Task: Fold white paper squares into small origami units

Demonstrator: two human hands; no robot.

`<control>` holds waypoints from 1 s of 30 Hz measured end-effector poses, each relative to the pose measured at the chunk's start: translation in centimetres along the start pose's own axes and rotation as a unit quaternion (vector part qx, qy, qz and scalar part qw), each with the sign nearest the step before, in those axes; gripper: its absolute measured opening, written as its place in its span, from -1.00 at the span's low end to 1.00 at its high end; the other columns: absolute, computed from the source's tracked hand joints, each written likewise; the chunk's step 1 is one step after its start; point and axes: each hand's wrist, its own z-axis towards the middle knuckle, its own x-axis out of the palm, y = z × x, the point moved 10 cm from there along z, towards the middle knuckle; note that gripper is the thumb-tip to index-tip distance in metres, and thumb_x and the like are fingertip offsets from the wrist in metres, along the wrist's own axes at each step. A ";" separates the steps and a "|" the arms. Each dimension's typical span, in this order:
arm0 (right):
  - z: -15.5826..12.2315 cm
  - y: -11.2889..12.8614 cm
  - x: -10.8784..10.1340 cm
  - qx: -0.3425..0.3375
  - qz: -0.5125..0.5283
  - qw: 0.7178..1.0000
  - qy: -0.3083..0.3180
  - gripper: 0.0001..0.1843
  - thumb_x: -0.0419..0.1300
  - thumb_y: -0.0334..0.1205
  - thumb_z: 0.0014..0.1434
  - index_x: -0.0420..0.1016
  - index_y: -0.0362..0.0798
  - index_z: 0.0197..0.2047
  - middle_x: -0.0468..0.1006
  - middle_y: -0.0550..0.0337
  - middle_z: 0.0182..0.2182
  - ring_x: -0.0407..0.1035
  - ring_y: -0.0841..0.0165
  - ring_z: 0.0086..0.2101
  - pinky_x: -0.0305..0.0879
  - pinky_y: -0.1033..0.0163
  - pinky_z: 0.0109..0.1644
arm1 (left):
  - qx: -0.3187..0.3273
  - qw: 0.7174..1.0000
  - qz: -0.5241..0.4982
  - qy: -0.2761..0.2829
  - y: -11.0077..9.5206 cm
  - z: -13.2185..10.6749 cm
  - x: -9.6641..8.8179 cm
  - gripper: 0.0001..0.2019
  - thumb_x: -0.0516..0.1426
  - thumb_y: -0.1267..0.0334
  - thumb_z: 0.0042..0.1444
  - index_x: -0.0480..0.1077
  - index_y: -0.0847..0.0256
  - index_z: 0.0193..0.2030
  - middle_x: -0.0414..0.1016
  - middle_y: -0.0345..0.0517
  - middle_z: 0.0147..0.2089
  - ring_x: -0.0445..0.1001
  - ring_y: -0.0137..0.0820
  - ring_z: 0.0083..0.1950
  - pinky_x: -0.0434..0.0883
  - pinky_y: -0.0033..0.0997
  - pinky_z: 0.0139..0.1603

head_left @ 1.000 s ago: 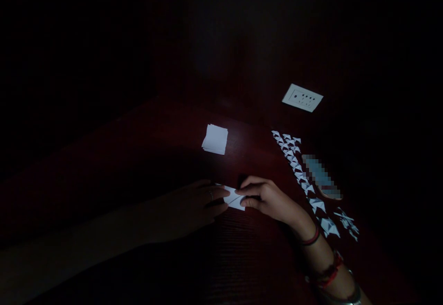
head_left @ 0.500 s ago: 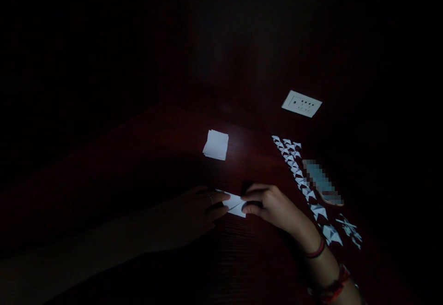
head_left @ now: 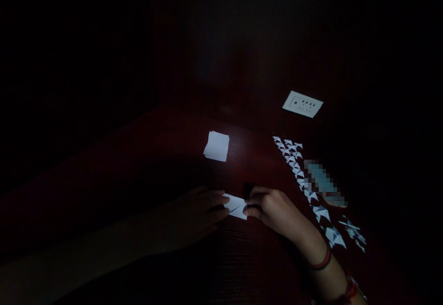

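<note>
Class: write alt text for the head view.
In dim light, the left hand presses a small white paper on a dark table while the right hand pinches its other end. White sheets lie stacked beyond; folded paper pieces line the right.

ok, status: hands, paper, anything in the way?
Left hand flat, fingertips on paper slip. Right hand curled at its right edge, grip unclear. Paper stack and folded pieces lie apart from both hands.
</note>
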 end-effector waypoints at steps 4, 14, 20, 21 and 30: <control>-0.2 0.0 0.0 0.003 -0.001 1.000 -0.001 -0.76 0.04 -0.15 0.13 0.47 -0.07 -0.29 0.42 0.15 -0.35 0.35 0.38 -0.33 0.25 0.32 -0.26 | -0.005 1.000 0.010 0.010 0.3 -0.3 0.3 -0.73 -0.05 0.23 0.18 0.21 0.10 0.03 0.14 -0.11 0.16 0.15 -0.29 0.12 0.07 -0.25 0.07; 0.2 0.3 0.5 -0.015 0.046 0.999 0.019 -0.68 0.06 -0.22 0.13 0.32 0.09 -0.02 0.36 0.20 -0.24 0.32 0.40 -0.25 0.26 0.33 -0.18 | -0.012 1.000 -0.004 0.001 0.4 -0.4 0.4 -0.73 -0.06 0.26 0.18 0.22 0.12 0.01 0.15 -0.02 0.14 0.15 -0.24 0.13 0.10 -0.20 0.05; 0.0 0.1 0.4 -0.005 0.024 0.999 0.024 -0.73 0.02 -0.19 0.15 0.39 0.03 -0.09 0.36 0.18 -0.24 0.32 0.40 -0.26 0.25 0.32 -0.18 | -0.043 0.999 0.004 0.018 0.8 -0.5 0.9 -0.73 -0.06 0.27 0.17 0.22 0.07 0.01 0.11 -0.07 0.16 0.18 -0.25 0.09 0.11 -0.21 0.04; -0.1 0.1 0.4 -0.003 0.022 1.000 0.022 -0.73 0.02 -0.19 0.15 0.39 0.03 -0.09 0.37 0.18 -0.25 0.32 0.40 -0.26 0.25 0.32 -0.18 | -0.048 0.999 0.002 0.019 0.9 -0.5 0.9 -0.73 -0.06 0.28 0.16 0.22 0.06 0.01 0.10 -0.08 0.16 0.18 -0.25 0.09 0.12 -0.21 0.03; 0.7 1.8 0.5 -0.039 0.067 0.997 0.010 -0.60 0.01 -0.28 0.15 0.21 0.08 0.08 0.32 0.17 -0.20 0.29 0.40 -0.22 0.25 0.29 -0.14 | -0.075 0.996 -0.029 0.047 1.3 -0.3 1.1 -0.68 -0.06 0.25 0.15 0.16 -0.05 0.06 0.12 -0.08 0.14 0.16 -0.22 0.11 -0.02 0.01 0.09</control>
